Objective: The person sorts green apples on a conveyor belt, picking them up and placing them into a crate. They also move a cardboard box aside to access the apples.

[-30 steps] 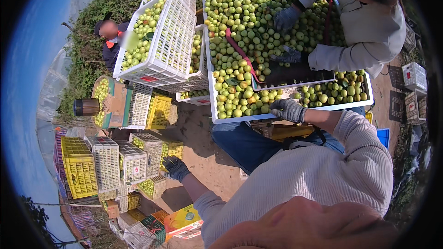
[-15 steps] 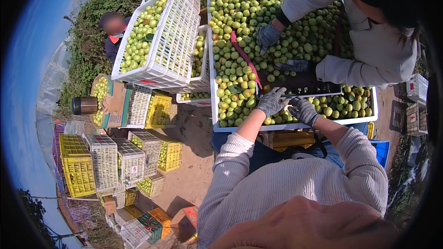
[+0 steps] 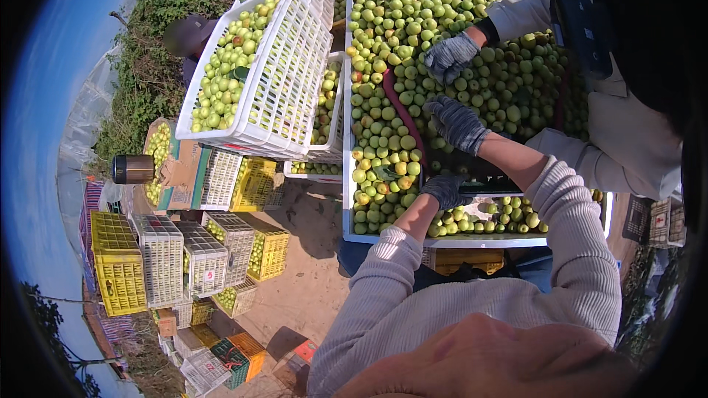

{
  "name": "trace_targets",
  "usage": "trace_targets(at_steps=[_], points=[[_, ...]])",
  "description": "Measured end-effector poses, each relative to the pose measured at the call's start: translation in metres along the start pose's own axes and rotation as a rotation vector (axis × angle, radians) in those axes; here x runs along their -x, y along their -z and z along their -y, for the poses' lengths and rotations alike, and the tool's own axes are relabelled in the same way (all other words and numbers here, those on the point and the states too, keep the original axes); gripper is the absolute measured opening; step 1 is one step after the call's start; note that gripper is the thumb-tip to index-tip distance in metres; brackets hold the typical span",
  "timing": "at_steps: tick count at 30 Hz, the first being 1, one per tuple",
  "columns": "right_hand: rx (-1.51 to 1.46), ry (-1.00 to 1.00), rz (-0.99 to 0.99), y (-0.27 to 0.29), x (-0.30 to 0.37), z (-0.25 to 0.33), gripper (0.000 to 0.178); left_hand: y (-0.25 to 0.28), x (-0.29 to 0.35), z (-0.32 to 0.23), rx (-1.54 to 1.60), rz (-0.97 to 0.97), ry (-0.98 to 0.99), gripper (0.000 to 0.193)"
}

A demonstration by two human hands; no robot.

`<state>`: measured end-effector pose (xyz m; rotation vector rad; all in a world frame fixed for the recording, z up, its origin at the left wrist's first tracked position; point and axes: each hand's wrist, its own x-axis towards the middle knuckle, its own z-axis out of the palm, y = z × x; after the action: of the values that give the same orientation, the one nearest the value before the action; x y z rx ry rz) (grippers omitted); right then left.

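Note:
Small green round fruit (image 3: 413, 4) fills a large white-rimmed tray (image 3: 349, 206). My right hand (image 3: 455, 124), in a grey striped glove, reaches over the fruit in the middle of the tray with its fingers stretched forward. Nearer to me, my left hand (image 3: 445, 190), gloved alike, lies at the left end of a dark panel's edge (image 3: 490, 184); its fingers point right, the thumb apart. A red strip (image 3: 402, 109) curves through the fruit left of my right hand. Fewer fruits (image 3: 512, 214) lie in the tray's near section.
Across at the right, a co-worker's gloved hand (image 3: 451, 59) rests on the fruit close to mine. White crates of fruit (image 3: 284, 77) stack left of the tray. Yellow crates (image 3: 118, 264) and a carton (image 3: 181, 169) stand farther left. Another person (image 3: 188, 37) is behind the crates.
My right hand has moved from the tray's near edge forward over the fruit. My left hand stays near the panel's left end. More of the near section's pale bottom shows.

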<state>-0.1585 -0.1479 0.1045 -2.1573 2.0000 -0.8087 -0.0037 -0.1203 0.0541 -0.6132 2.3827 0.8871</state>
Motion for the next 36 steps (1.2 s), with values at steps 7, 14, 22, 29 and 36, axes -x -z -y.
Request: trace_targets(at_steps=[7,14,22,29,36], points=[[0.167,-0.157,0.134,-0.036,-0.211,-0.025,0.057,0.012,0.008,-0.008,-0.072,-0.059,0.042,0.083],[0.349,-0.254,0.364,-0.044,-0.243,-0.043,0.039,0.017,0.000,-0.004,-0.022,0.075,0.117,0.084],[0.232,-0.292,0.300,-0.043,-0.228,-0.036,0.027,0.023,0.002,-0.009,0.008,0.058,0.097,0.087],[0.521,-0.266,-0.025,0.041,-0.235,-0.100,0.033,0.022,0.010,-0.008,0.023,-0.029,0.057,0.082],[0.560,-0.448,0.132,0.038,-0.217,-0.147,0.035,0.017,0.002,-0.001,0.033,0.003,0.044,0.080]])
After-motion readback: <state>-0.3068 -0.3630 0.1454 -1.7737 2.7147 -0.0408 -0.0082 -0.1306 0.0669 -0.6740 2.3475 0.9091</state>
